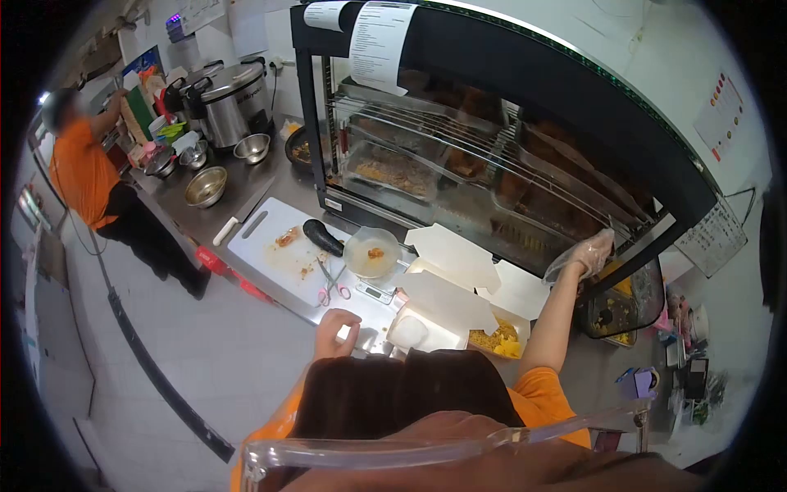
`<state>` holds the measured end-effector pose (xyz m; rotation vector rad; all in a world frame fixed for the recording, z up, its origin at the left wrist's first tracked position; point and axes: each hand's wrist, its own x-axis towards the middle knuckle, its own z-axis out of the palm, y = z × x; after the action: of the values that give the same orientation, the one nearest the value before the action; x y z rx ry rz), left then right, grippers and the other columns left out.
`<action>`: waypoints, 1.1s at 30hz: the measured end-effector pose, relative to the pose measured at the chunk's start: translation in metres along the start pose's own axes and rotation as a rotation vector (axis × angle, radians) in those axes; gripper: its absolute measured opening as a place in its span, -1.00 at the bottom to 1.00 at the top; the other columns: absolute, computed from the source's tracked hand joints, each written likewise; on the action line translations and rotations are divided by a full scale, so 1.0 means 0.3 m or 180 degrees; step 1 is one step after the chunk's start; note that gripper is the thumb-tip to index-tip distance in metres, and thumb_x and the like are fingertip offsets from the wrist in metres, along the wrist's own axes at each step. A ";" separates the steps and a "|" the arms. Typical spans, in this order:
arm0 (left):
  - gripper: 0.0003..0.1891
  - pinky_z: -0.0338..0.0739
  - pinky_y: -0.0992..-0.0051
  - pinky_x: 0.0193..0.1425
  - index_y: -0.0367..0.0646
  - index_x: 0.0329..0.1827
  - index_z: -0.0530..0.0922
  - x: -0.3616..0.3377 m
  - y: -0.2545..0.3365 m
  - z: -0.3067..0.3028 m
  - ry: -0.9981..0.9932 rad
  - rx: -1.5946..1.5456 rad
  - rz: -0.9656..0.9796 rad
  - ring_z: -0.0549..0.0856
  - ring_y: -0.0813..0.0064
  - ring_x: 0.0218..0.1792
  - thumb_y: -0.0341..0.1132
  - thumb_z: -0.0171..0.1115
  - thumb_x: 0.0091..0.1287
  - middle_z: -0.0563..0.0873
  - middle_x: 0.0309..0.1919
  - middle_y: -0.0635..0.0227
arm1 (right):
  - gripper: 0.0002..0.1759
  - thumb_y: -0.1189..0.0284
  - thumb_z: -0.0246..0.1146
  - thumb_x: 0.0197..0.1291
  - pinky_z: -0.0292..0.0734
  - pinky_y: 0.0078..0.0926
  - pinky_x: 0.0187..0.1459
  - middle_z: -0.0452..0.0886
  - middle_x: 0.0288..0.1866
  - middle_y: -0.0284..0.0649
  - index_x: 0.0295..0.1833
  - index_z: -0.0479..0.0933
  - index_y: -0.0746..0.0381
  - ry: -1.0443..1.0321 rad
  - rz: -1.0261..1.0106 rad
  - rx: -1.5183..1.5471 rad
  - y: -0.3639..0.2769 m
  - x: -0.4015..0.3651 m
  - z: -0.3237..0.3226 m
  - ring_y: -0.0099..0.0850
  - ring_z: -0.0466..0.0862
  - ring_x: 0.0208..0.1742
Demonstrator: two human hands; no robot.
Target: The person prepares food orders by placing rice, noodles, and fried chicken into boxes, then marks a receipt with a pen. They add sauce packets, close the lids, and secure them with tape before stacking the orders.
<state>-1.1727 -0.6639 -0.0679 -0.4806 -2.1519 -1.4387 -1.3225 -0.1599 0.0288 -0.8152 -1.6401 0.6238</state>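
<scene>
My left hand [334, 332] is bare and curled, with nothing visible in it, by the counter's front edge. Near it are a small digital scale [374, 293] and pink-handled scissors [332, 287]. My right hand [593, 252], in a clear plastic glove, reaches to the lower right corner of the glass food warmer [508, 221]; its fingertips are hard to make out. Between my arms stand open white takeaway boxes [451, 299]. One holds yellow food [498, 338], another a white mound of what looks like rice [408, 332].
On the white cutting board [266, 254] lie food scraps, and a dark rounded object [323, 238] rests at its edge by a round plastic bowl [369, 252]. A black-rimmed container [627, 307] is at right. Further left are metal bowls [206, 187], a large cooker [232, 102] and a person in orange [86, 172].
</scene>
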 end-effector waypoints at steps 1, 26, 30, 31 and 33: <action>-0.88 0.45 0.38 -0.12 -0.21 -0.36 0.57 0.005 -0.001 0.000 -0.0036 0.0021 -0.0050 0.60 0.26 -0.26 -0.58 0.26 0.04 0.63 -0.38 0.25 | -0.41 0.07 -0.22 0.39 0.20 -0.19 0.31 0.40 0.26 0.04 0.19 0.42 0.32 -0.0082 -0.0037 -0.0063 -0.016 -0.015 -0.005 -0.04 0.38 0.27; -0.32 0.42 0.69 -0.22 -0.23 0.36 0.21 1.106 0.210 -0.053 -0.0348 -0.2187 0.0261 0.52 0.72 -0.39 -0.60 0.26 0.15 0.54 -0.05 0.31 | -0.38 0.03 -0.33 0.39 -0.02 -0.26 0.42 0.36 0.33 -0.10 0.33 0.31 0.17 -0.2031 -0.0968 -0.0099 -0.286 -0.321 -0.125 -0.11 0.31 0.36; -0.36 0.43 0.73 -0.27 -0.26 0.32 0.34 0.947 0.256 -0.039 -0.1044 -0.2444 0.0173 0.49 0.75 -0.35 -0.67 0.23 0.08 0.38 0.24 0.32 | -0.40 0.04 -0.24 0.39 0.07 -0.37 0.39 0.41 0.30 -0.12 0.32 0.33 0.21 -0.2082 -0.0566 0.0565 -0.223 -0.353 -0.208 -0.19 0.35 0.34; -0.33 0.45 0.73 -0.24 -0.25 0.33 0.32 0.895 0.294 -0.032 -0.1136 -0.2449 0.0359 0.50 0.73 -0.33 -0.68 0.22 0.07 0.34 0.29 0.31 | -0.39 0.04 -0.22 0.39 0.08 -0.40 0.38 0.43 0.29 -0.13 0.31 0.34 0.23 -0.2127 -0.0223 0.0868 -0.226 -0.363 -0.221 -0.22 0.36 0.34; -0.28 0.52 0.70 -0.24 -0.25 0.36 0.29 0.808 0.339 -0.009 -0.1220 -0.2476 0.0522 0.51 0.70 -0.29 -0.73 0.19 0.03 0.19 0.37 0.29 | -0.39 0.04 -0.17 0.39 0.10 -0.44 0.37 0.45 0.27 -0.14 0.29 0.36 0.28 -0.2205 0.0493 0.1442 -0.231 -0.394 -0.252 -0.29 0.37 0.34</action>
<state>-1.3132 -0.6247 0.1508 -1.2601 -1.6650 -2.1944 -1.2476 -0.2973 0.0262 -0.4037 -1.9352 1.4451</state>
